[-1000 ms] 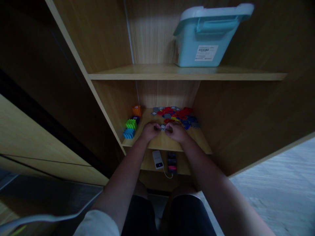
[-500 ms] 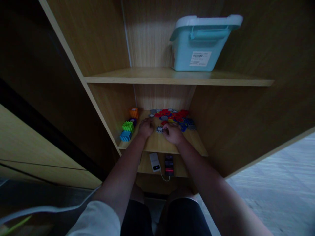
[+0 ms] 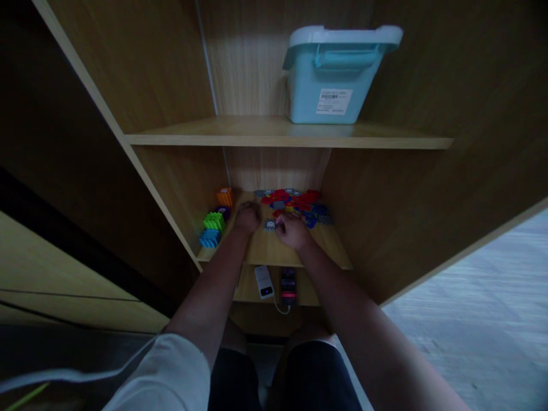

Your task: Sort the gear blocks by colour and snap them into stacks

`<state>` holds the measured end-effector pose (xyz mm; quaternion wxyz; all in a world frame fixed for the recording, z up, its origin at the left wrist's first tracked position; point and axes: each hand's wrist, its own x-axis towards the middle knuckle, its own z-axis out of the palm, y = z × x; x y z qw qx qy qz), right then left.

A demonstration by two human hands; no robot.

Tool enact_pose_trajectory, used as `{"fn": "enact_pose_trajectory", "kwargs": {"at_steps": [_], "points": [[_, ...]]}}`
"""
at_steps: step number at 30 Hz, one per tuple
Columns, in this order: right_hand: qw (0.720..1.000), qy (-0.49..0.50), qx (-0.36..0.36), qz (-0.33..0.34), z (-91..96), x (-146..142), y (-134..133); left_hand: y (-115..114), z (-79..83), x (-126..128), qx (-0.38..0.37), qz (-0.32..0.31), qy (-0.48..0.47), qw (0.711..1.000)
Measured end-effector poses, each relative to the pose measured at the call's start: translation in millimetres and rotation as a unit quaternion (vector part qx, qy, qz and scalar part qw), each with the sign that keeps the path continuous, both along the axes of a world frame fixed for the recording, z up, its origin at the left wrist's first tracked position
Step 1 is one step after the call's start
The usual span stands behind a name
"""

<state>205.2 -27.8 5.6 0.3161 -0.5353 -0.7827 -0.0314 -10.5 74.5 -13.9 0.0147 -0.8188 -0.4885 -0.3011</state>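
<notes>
On the middle shelf lies a small grey interlocking plastic piece with a pale face. My right hand is at its right edge, finger and thumb pinched together against it. To the left, my left hand rests low over the shelf, apart from the grey piece. Its fingers are dim and bent away from view, so what is under them is hidden. Behind my right hand spreads a heap of flat red pieces, blue pieces, and some grey and yellow ones.
Along the left wall stand stacks of interlocking pieces: orange, purple, green and blue. A light-blue lidded bin sits on the upper shelf. Below lie a white power bank and a cabled phone.
The view has shifted slightly, so everything appears farther left. My left hand has drawn a little away from the grey piece; my right hand stays beside it.
</notes>
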Motion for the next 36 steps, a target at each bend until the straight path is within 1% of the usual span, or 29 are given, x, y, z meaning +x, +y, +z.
{"fn": "enact_pose_trajectory", "kwargs": {"at_steps": [3, 8, 13, 17, 19, 20, 22, 24, 26, 29, 33, 36], "points": [[1.000, -0.005, 0.005, -0.002, -0.8, -0.9, -0.1, -16.1, 1.4, -2.1, -0.014, 0.026, -0.027, 0.999], [1.000, -0.004, 0.023, -0.008, -1.8, -1.6, -3.8, -41.5, 4.5, -6.5, -0.027, 0.020, -0.046, 0.998], [1.000, -0.005, 0.021, -0.013, 0.3, 0.1, -9.6, -57.6, 7.8, -10.8, -0.027, 0.023, -0.104, 0.994], [1.000, -0.007, 0.027, -0.013, 3.2, 0.6, -11.8, -68.0, 13.2, -12.6, -0.012, 0.015, -0.163, 0.986], [0.999, -0.005, 0.041, -0.009, 4.4, -0.1, -12.4, -73.5, 15.7, -12.2, -0.015, -0.017, -0.224, 0.974], [0.999, -0.004, 0.051, -0.004, 4.8, -0.6, -12.5, -76.2, 16.5, -11.4, -0.031, -0.044, -0.261, 0.964], [0.998, -0.006, 0.068, 0.011, 4.8, -1.5, -12.3, -80.8, 17.4, -8.9, -0.089, -0.101, -0.326, 0.936], [0.996, -0.011, 0.079, 0.027, 4.0, -2.0, -11.4, -84.2, 17.4, -5.7, -0.144, -0.141, -0.360, 0.911], [0.996, -0.018, 0.083, 0.039, 3.1, -1.8, -9.9, -86.4, 17.2, -2.7, -0.169, -0.162, -0.366, 0.901], [0.995, -0.023, 0.083, 0.053, 2.9, -0.9, -8.2, -88.7, 17.3, -0.3, -0.163, -0.164, -0.354, 0.906], [0.996, -0.021, 0.075, 0.043, 5.0, -0.1, -8.4, -91.2, 19.7, 0.1, -0.134, -0.165, -0.339, 0.916], [0.997, -0.021, 0.061, 0.041, 5.7, -0.4, -8.9, -93.7, 24.2, -0.7, -0.086, -0.163, -0.290, 0.939]]}}
